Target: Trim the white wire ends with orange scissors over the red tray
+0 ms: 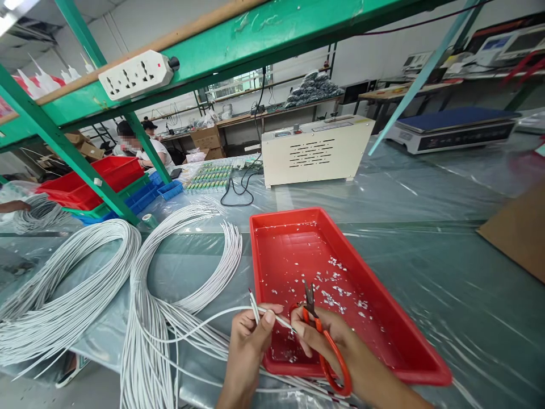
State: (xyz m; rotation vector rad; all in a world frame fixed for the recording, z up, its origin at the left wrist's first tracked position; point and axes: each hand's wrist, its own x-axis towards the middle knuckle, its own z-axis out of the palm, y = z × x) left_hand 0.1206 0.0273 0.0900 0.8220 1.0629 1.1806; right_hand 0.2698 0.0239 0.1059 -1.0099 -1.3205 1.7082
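Observation:
Between thumb and fingers, my left hand [252, 335] pinches a white cable [221, 311] near its end. A pair of scissors [336, 355] with orange handles sits in my right hand [326, 335], its dark blades pointing up and slightly apart. My right thumb and fingertips also touch the cable's tip. Both hands are over the near left part of a red tray [409, 358], which has small white and silvery scraps [336, 295] scattered on its bottom. Left of the tray lies a loose coil of white cables [142, 267], with several ends by my left wrist.
Another cable coil [85, 267] lies farther left, near another person's hand [15, 207]. Red, green and blue bins [91, 182] stand behind it. A cream metal box [317, 150] and a scale [455, 130] are at the back. A green frame with a power strip [135, 75] crosses above.

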